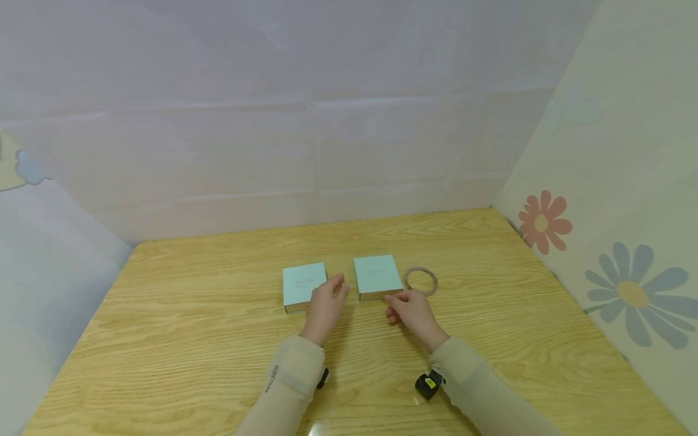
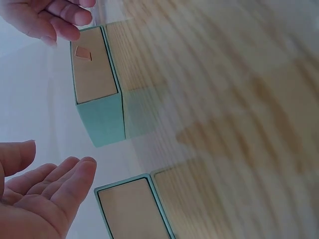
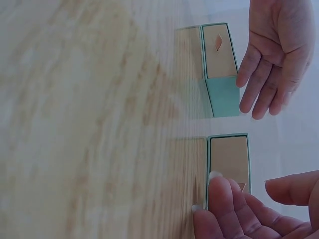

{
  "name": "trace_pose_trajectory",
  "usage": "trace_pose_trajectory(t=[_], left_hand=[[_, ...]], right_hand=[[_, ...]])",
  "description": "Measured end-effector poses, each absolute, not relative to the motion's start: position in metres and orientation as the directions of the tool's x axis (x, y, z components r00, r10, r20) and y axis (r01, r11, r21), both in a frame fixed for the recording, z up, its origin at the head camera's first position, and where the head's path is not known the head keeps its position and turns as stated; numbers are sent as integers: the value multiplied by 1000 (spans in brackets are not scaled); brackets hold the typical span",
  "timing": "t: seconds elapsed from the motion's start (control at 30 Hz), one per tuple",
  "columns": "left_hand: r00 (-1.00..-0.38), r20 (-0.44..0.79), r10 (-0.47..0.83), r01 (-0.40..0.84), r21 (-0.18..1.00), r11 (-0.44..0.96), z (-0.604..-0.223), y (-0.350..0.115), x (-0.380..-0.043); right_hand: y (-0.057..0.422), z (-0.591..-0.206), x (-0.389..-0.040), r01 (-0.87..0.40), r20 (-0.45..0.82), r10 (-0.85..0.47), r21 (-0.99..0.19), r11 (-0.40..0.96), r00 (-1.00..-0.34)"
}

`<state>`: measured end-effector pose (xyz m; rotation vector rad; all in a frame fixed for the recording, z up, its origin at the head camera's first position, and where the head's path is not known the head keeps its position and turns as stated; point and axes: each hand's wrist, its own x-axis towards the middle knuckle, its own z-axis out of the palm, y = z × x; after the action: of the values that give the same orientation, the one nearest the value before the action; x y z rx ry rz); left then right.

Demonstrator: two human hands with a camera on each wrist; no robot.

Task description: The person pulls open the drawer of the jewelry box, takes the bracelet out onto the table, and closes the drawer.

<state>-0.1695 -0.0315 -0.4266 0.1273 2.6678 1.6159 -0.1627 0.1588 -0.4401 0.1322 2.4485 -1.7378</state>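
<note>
Two mint-green drawer boxes with tan drawer fronts lie side by side on the table. My left hand (image 1: 325, 307) hovers by the right side of the left box (image 1: 301, 282), fingers fairly straight and thumb apart in the left wrist view. My right hand (image 1: 415, 313) is at the front right corner of the right box (image 1: 377, 274). In the right wrist view its fingertips (image 3: 219, 191) overlap that box's drawer front (image 3: 229, 157), close to a small tab (image 3: 242, 186), the thumb held away. Another tab (image 3: 219, 42) shows on the left box's front.
A thin brownish-pink ring (image 1: 420, 269) lies just right of the right box, behind my right hand. The wood-grain table (image 1: 207, 339) meets a pale cloth backdrop (image 1: 272, 151) behind and a flower-printed sheet (image 1: 600, 206) on the right.
</note>
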Motion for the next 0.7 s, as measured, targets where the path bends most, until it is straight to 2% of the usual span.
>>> trace_pose_trajectory(t=[0.33, 0.7], left_hand=[[-996, -5, 91, 35, 901, 432, -429, -29, -171], [-993, -70, 98, -26, 918, 396, -434, -24, -176]], right_hand=[[158, -437, -163, 206, -220, -2, -919, 335, -976], [158, -444, -170, 284, -299, -40, -933, 219, -953]])
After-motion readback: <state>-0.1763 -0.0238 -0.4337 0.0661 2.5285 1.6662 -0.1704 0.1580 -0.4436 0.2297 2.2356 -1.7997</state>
